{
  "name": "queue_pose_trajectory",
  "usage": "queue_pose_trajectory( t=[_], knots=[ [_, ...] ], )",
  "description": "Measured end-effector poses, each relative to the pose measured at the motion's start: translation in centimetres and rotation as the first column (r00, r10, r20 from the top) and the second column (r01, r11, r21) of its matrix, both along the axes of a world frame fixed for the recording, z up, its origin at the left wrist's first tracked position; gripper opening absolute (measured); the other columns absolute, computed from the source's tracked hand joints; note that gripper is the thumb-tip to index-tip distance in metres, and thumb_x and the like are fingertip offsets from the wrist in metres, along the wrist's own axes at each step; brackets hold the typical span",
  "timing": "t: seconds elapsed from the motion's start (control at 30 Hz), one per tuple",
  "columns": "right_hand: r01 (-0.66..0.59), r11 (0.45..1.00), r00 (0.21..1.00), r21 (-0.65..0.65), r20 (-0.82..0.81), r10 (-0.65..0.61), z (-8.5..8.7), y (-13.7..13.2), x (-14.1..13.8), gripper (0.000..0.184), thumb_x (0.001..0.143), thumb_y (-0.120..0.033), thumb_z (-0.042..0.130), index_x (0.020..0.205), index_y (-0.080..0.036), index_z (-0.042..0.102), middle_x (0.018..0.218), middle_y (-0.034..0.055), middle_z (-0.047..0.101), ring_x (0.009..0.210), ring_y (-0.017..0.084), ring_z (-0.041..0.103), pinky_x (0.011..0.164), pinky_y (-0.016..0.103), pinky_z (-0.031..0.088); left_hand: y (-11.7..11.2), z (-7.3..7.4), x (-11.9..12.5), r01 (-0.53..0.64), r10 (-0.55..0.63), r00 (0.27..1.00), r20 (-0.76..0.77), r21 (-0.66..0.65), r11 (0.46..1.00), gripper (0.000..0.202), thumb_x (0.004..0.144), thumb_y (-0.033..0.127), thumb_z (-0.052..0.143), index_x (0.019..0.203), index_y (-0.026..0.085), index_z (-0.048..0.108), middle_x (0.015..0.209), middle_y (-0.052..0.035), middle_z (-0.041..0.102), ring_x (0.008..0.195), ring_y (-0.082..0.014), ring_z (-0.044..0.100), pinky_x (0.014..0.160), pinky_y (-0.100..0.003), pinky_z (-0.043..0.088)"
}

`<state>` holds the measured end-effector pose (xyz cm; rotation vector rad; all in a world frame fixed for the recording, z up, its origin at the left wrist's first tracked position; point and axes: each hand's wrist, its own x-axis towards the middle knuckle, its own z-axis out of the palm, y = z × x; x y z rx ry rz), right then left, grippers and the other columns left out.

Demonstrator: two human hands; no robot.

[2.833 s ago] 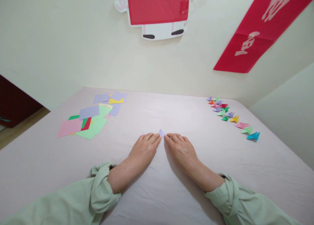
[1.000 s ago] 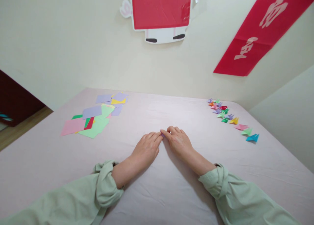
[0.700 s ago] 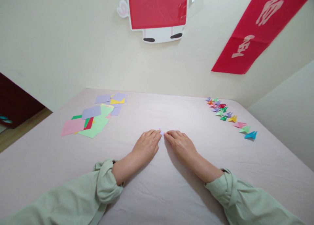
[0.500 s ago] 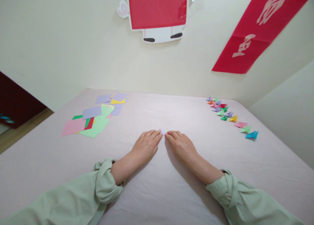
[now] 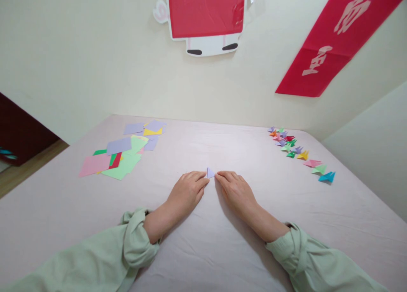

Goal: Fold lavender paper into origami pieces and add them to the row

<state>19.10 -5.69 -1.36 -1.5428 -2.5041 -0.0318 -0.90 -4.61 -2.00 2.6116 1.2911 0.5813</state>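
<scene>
Head view: a small lilac folded paper (image 5: 210, 173) is lying on the cloth-covered bench (image 5: 203, 249), in the gap between two bare hands. Roughly triangular; one corner is pointing away from the person, another toward the right hand (image 5: 237, 192). Longest edge seems to be slanting from the far left corner to the near right one; too small to be sure.

Left hand (image 5: 187, 192) is resting just left of the lilac paper, index fingertip at its left edge, thumb tip by its near edge, the two slightly parted. Right fingertips are bunching at its right corner, seemingly just touching. Neither hand is clearly nearer. Grip: cannot tell whether either is pinching the paper or only steadying it.

Left of the paper and beyond it, flat sheets are overlapping: pink sheet (image 5: 93, 164), lilac sheet (image 5: 119, 146), light green sheet (image 5: 122, 170), others behind. Right of it, well apart, small folded shapes are forming a line running away; blue shape (image 5: 327, 178) is sitting nearest, yellow shape (image 5: 303, 155) farther along.

Beyond the paper, a red banner (image 5: 302, 82) is hanging on the wall to the right.
</scene>
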Motion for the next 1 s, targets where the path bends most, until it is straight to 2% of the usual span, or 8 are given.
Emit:
queue_pose_trajectory(
  t=[0.13, 0.23, 0.37, 0.57, 0.77, 1.0],
  knots=[
    [0.036, 0.999, 0.995, -0.018, -0.090, -0.037, 0.0, 0.2, 0.0, 0.036, 0.092, -0.011, 0.046, 0.126, -0.018, 0.056, 0.122, 0.0102, 0.062, 0.108, 0.021, 0.054, 0.091, 0.034, 0.043, 0.3, -0.1, 0.2, -0.121, 0.134, 0.977, 0.167, -0.086, 0.989, 0.016, 0.088, 0.018, 0.051, 0.103, 0.020, 0.057, 0.106, -0.0056, 0.064, 0.101, -0.0194, 0.059, 0.091, -0.037, 0.047],
    [0.059, 0.998, 0.987, -0.029, -0.150, -0.062, 0.1, 0.7, -0.2, 0.034, 0.092, -0.013, 0.046, 0.124, -0.017, 0.057, 0.118, 0.0099, 0.062, 0.105, 0.021, 0.054, 0.091, 0.034, 0.042, 0.9, -0.5, 0.7, -0.182, 0.200, 0.959, 0.201, -0.104, 0.978, 0.018, 0.086, 0.022, 0.057, 0.103, 0.019, 0.054, 0.104, -0.0053, 0.062, 0.098, -0.0202, 0.058, 0.090, -0.038, 0.046],
    [0.044, 0.998, 0.976, -0.047, -0.213, -0.053, 0.1, 1.2, -0.5, 0.033, 0.091, -0.010, 0.047, 0.121, -0.018, 0.058, 0.116, 0.0088, 0.063, 0.104, 0.020, 0.054, 0.089, 0.033, 0.042, 1.6, -0.6, 1.0, -0.183, 0.196, 0.965, 0.173, -0.092, 0.979, 0.023, 0.085, 0.024, 0.060, 0.106, 0.021, 0.053, 0.111, -0.0051, 0.060, 0.107, -0.0211, 0.054, 0.093, -0.038, 0.043],
    [0.015, 0.997, 0.950, -0.075, -0.309, -0.038, 0.1, 1.3, -0.6, 0.032, 0.087, -0.005, 0.047, 0.113, -0.020, 0.059, 0.112, 0.0064, 0.063, 0.102, 0.019, 0.054, 0.088, 0.031, 0.041, 2.2, -0.5, 1.2, -0.175, 0.191, 0.969, 0.160, -0.108, 0.979, 0.015, 0.085, 0.023, 0.059, 0.100, 0.022, 0.055, 0.112, -0.0039, 0.059, 0.108, -0.0206, 0.053, 0.093, -0.037, 0.042],
    [-0.006, 0.997, 0.914, -0.079, -0.404, -0.027, -0.6, 1.6, -0.3, 0.023, 0.087, -0.006, 0.046, 0.101, -0.020, 0.059, 0.101, 0.0060, 0.062, 0.095, 0.020, 0.054, 0.084, 0.032, 0.041, 2.7, -0.8, 1.4, -0.135, 0.165, 0.959, 0.231, -0.140, 0.981, 0.009, 0.084, 0.017, 0.058, 0.091, 0.022, 0.055, 0.109, -0.0028, 0.060, 0.105, -0.0204, 0.054, 0.092, -0.037, 0.042],
    [0.015, 0.994, 0.822, -0.104, -0.564, -0.071, -1.0, 2.5, -0.3, 0.015, 0.087, -0.012, 0.046, 0.093, -0.021, 0.056, 0.091, 0.0042, 0.061, 0.084, 0.019, 0.056, 0.077, 0.031, 0.042, 3.6, -1.0, 1.8, -0.070, 0.122, 0.936, 0.330, -0.164, 0.984, 0.013, 0.081, 0.010, 0.054, 0.087, 0.022, 0.055, 0.102, -0.0027, 0.061, 0.100, -0.0206, 0.055, 0.090, -0.035, 0.043]
  ],
)
